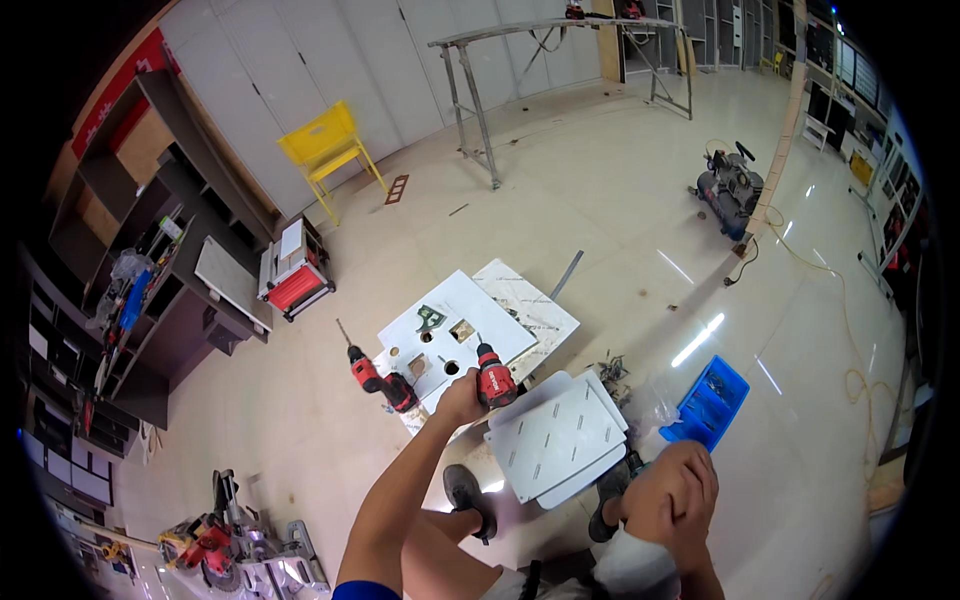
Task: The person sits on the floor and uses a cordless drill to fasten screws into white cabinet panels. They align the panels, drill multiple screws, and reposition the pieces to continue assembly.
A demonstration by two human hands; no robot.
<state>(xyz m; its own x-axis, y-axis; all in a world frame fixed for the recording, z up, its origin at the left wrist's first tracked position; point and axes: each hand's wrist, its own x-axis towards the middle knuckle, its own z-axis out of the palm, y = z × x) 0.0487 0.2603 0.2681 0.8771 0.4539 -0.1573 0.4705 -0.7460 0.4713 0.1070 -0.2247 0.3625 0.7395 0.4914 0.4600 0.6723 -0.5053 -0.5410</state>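
Note:
My left hand (461, 402) is closed on the handle of a red and black cordless drill (495, 381). Its thin bit points away from me, over a white board (456, 298) that has round and square cut-outs. A second red cordless drill (383, 382), fitted with a long bit, lies at the board's left edge. On the board rests a small dark green jig (430, 319). My right hand (690, 490) lies over my right knee with its fingers loosely draped, holding nothing.
Stacked white panels (556, 438) sit near my feet, beside a blue parts tray (712, 402) and loose hardware (614, 370). Farther off stand a red toolbox (296, 270), a yellow chair (325, 142), an air compressor (730, 190) and a trestle table (540, 32). A mitre saw (225, 550) is at lower left.

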